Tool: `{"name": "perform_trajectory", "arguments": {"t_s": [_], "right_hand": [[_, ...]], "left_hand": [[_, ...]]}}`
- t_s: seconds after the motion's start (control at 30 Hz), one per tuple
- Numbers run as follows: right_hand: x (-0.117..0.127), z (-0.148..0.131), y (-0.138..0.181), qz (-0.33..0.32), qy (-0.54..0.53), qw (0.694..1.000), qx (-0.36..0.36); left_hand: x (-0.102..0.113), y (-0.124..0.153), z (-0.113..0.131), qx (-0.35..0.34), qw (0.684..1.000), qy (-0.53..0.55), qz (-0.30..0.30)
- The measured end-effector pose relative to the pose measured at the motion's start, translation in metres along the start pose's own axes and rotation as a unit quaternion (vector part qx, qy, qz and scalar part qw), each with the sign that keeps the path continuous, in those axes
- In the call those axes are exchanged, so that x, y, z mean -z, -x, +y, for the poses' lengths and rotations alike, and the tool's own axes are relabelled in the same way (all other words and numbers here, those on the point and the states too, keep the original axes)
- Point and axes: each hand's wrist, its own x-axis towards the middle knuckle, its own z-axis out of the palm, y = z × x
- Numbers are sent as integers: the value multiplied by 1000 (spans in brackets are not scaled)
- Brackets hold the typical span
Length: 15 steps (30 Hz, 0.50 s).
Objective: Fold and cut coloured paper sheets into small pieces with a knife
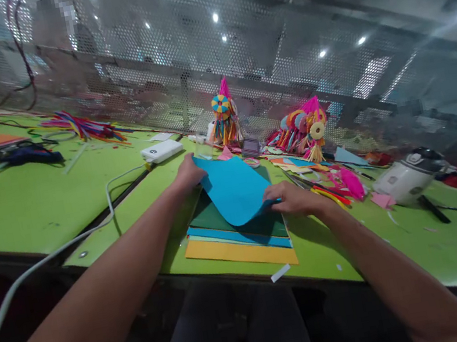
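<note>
A bright blue sheet (pixel 238 187), paper or thin felt, is held up between my two hands and bends in the middle. My left hand (pixel 188 172) pinches its far left corner. On the near right corner, my right hand (pixel 288 197) has its fingers closed. Below the sheet lies a stack of coloured sheets: a dark green sheet (pixel 214 216) on top, then a blue edge, with an orange-yellow sheet (pixel 243 252) sticking out toward me. The raised sheet hides part of the stack.
A white power bank (pixel 162 151) with a cable lies left of the stack. Tasselled ornaments (pixel 222 113) stand behind. Scissors (pixel 301 180), a pink cloth piece (pixel 349 182) and a white pot-like appliance (pixel 406 178) are on the right. A glue gun (pixel 33 153) rests far left.
</note>
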Motion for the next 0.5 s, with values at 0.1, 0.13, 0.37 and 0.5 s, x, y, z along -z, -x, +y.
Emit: {"name": "perform_trajectory", "arguments": {"t_s": [0.1,0.13,0.37,0.5], "right_hand": [[1,0,9,-3,-71,997,7],[2,-2,13,-3,-82,997,9],[-1,-16,23,45,-94,994,-33],[-10,-31,17,88,-63,994,8]], "left_hand": [[2,-1,-1,0,1000,-2,6],[2,-1,-1,5,1000,7,3],[2,-2,-1,36,994,91,-45],[0,5,5,17,992,113,-44]]}}
